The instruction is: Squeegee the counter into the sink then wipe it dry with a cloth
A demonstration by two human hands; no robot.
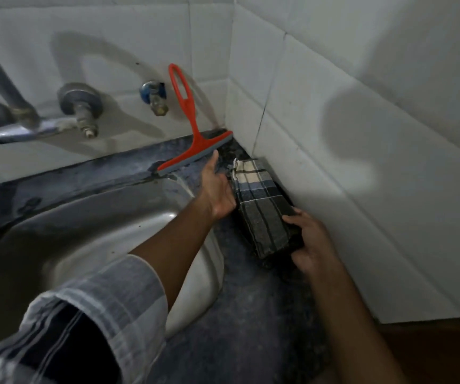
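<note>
A folded checked cloth (262, 206) in grey, blue and cream lies on the dark stone counter (251, 314), against the right tiled wall. My right hand (310, 242) grips the cloth's near end. My left hand (217, 189) rests against the cloth's left edge, with its fingers spread and pointing toward the corner. A red squeegee (191, 128) leans upright on the back wall just beyond my left fingertips; its grey blade rests on the counter. The steel sink (79, 234) fills the left side.
A chrome tap (21, 128) with two wall fittings juts out over the sink at the left. A small blue-handled valve (154, 97) sits on the back wall beside the squeegee handle. White tiled walls meet in the corner behind the squeegee. The counter strip is narrow.
</note>
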